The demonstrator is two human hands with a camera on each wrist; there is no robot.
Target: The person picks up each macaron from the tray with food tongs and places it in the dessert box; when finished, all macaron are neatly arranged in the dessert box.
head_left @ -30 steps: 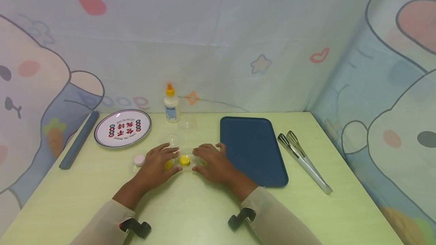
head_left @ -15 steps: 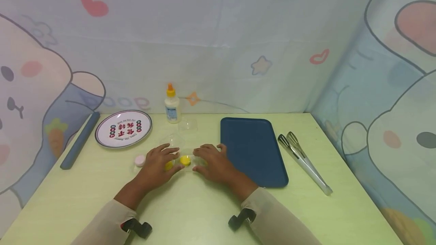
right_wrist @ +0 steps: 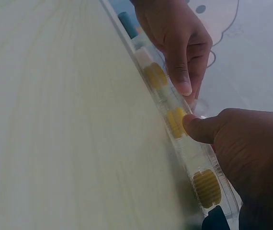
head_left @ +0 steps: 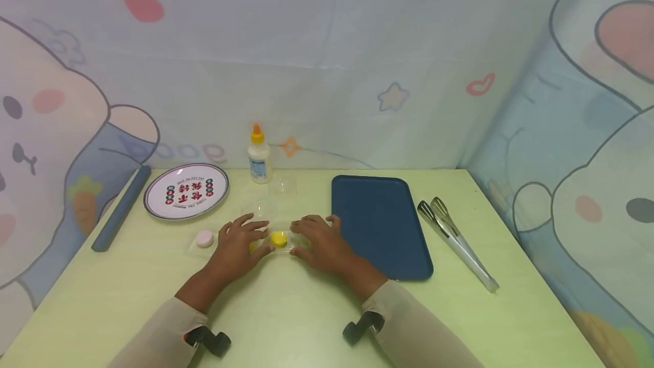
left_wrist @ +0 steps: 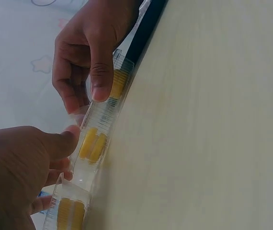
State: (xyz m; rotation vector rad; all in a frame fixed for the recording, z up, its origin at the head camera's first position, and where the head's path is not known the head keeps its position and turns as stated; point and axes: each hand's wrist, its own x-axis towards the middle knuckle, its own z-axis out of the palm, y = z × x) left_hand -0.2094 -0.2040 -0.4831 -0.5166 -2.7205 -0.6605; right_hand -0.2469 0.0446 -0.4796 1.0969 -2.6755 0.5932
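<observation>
In the head view a yellow macaron sits in a clear plastic box between the hands. The left hand holds the left part of the boxes, its thumb in front and fingers behind. My right hand grips the right end with thumb and fingers. From the left wrist, another yellow macaron shows in a box below the left hand, and a third yellow macaron beside the right thumb. A pink macaron in a clear box lies left of the left hand, which partly covers that box.
Two clear plastic lids lie behind the hands. A glue bottle and an oval plate stand at the back, with a grey-blue roll at far left. To the right are a blue tray and metal tongs.
The box with the pink macaron has slid slightly left, away from the left hand. Both hands stay almost in place around the boxes.
</observation>
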